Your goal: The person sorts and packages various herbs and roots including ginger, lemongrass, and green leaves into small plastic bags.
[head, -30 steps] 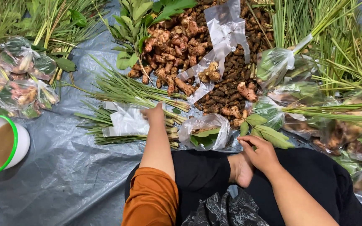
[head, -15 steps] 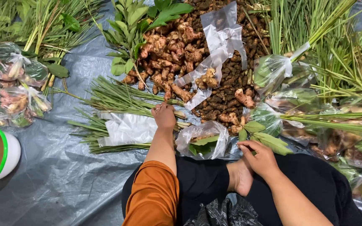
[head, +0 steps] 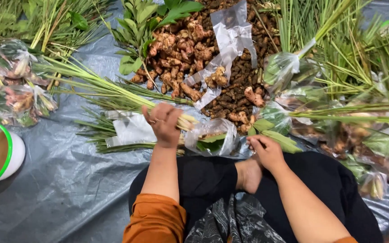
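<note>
Clear plastic bag (head: 214,135), leaves inside, lies between both hands. Left of it, flat whitish bags (head: 129,128). Beyond it, empty clear bags (head: 232,31) on roots. Far left, filled knotted bags (head: 12,85).

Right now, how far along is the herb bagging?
Done: filled clear bags lie at the left. In hand: the left hand grips a lemongrass stalk, and the right hand rests by an open bag with leaves. Left: the pile of roots and loose lemongrass remain unbagged.
</note>
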